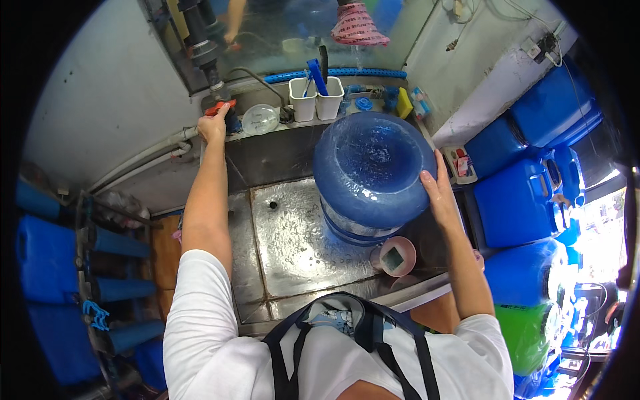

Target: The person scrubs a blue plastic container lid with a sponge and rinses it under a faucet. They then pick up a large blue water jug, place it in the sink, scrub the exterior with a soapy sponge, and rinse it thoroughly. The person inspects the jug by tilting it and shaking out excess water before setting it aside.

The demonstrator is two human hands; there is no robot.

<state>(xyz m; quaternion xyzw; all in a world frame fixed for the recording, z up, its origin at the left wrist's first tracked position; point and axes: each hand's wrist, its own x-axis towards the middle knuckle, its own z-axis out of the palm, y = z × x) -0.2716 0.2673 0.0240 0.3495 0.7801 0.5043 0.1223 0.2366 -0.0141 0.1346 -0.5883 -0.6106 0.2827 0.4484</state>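
My left hand [214, 125] is closed around the red handle of a valve [220, 107] on a dark pipe at the back left. A big blue plastic water jug [380, 160] stands upside down in the stainless steel sink [305, 260], its recessed base facing up and wet. Against the jug's right rim is my right hand [440, 192], thumb on the base edge and fingers along the side. The jug's neck is hidden under its body. Behind it, water trickles from a spout wrapped in pink printed plastic [357, 25].
On the back ledge are two white cups [316, 102] holding brushes, a clear round lid [260, 119], a blue cap [363, 103] and a yellow sponge [404, 103]. A pink cup [398, 256] sits by the jug. Blue jerrycans [520, 200] line the right; a rack [90, 260] stands left.
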